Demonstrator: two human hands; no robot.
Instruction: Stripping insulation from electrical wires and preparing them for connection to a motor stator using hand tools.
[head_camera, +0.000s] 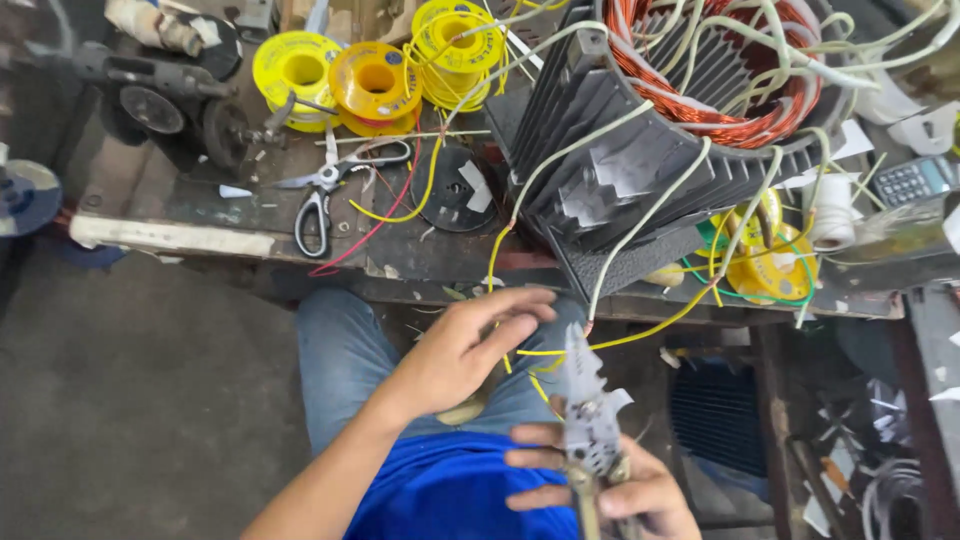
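Yellow wire spools at eleven o'clock, an orange spool beside them; copper-red windings at one o'clock over dark grey fins; blue shirt at six.

Scissors lie on the bench. Behind them, three yellow wire spools sit in a row. Right of the scissors, a black disc; far right, a calculator. Left of the scissors, a dark winder.

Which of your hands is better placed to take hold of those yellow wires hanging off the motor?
The left hand, probably: its fingers already lie open against the yellow wires, while the right hand is closed around the wire stripper.
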